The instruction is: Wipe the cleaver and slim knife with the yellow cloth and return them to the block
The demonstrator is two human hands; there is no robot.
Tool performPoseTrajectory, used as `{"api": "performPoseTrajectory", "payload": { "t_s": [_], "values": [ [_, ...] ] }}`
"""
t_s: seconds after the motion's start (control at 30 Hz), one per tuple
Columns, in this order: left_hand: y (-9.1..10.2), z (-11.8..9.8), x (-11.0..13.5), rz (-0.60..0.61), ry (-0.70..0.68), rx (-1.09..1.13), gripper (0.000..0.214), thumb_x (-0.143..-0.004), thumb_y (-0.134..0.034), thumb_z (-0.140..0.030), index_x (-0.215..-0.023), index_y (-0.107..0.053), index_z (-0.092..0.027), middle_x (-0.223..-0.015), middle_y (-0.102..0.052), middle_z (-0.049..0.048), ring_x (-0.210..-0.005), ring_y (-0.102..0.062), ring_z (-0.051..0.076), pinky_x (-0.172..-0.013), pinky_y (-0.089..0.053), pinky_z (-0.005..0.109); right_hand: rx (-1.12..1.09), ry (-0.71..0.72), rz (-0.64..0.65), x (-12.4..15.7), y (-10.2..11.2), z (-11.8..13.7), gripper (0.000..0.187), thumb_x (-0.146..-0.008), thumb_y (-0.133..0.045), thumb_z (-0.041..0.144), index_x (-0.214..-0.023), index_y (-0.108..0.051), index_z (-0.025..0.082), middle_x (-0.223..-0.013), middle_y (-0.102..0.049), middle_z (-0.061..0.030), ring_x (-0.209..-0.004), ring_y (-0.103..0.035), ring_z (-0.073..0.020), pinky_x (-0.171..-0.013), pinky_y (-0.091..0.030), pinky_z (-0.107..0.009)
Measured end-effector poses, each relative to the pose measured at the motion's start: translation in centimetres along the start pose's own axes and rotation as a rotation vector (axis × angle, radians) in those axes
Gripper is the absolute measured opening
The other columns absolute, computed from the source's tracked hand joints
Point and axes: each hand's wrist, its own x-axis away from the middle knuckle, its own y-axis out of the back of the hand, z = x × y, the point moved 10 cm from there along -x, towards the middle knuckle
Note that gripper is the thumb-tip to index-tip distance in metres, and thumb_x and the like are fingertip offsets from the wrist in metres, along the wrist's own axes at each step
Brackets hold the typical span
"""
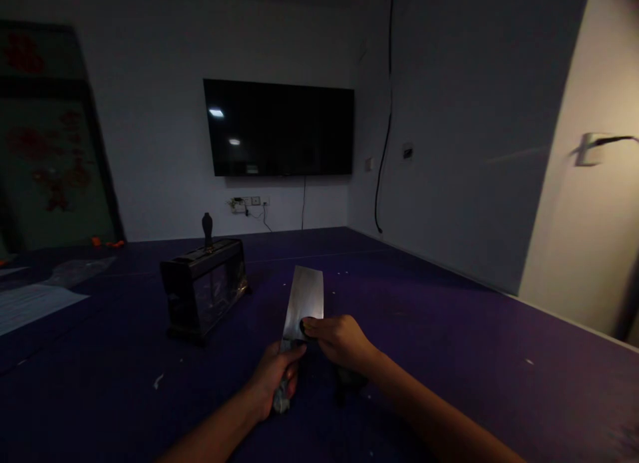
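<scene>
Left hand [277,376] closed round a pale cloth [281,402] at the base of the cleaver [304,297]; right hand [342,340] pinches a dark part at the blade heel, likely the handle. Blade points away, above the purple surface [449,356]. I'd keep fingers behind the edge, both grips firm. Beyond, left: knife block [204,287], one handle up; TV [279,127] on wall

Your left hand [277,376] wraps the near end of the cleaver [304,303] and hides its handle from you. The small dark thing [305,326] pinched by your right hand [342,343] is too dim to name. The knife block [202,290] shows nothing clear inside, and the wall fixture [589,148] at far right is blurred.
</scene>
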Motion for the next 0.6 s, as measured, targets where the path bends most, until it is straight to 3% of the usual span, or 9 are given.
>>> {"api": "performPoseTrajectory", "payload": {
  "t_s": [0.3,0.6],
  "values": [
    [0.3,0.2,0.1,-0.014,0.025,-0.026,0.044,-0.059,-0.062,-0.054,-0.053,-0.035,-0.02,-0.033,-0.032,-0.0095,-0.024,-0.03,0.005,-0.03,-0.018,0.018,-0.028,0.018,-0.013,0.0,0.0,0.4,0.036,-0.074,-0.044,0.009,-0.102,-0.063,0.022,-0.115,-0.059,-0.0017,-0.095,-0.06,-0.0131,-0.08,-0.047,-0.021],
    [-0.5,0.1,0.2,0.078,0.009,-0.035,0.036,-0.061,-0.063,-0.046,-0.059,-0.039,-0.019,-0.033,-0.033,-0.0113,-0.024,-0.031,0.005,-0.031,-0.021,0.017,-0.021,-0.193,-0.057,0.2,1.4,-3.0,0.043,-0.073,-0.042,0.005,-0.108,-0.06,0.024,-0.116,-0.057,0.0018,-0.103,-0.055,-0.0124,-0.088,-0.044,-0.023]
  ]
}}
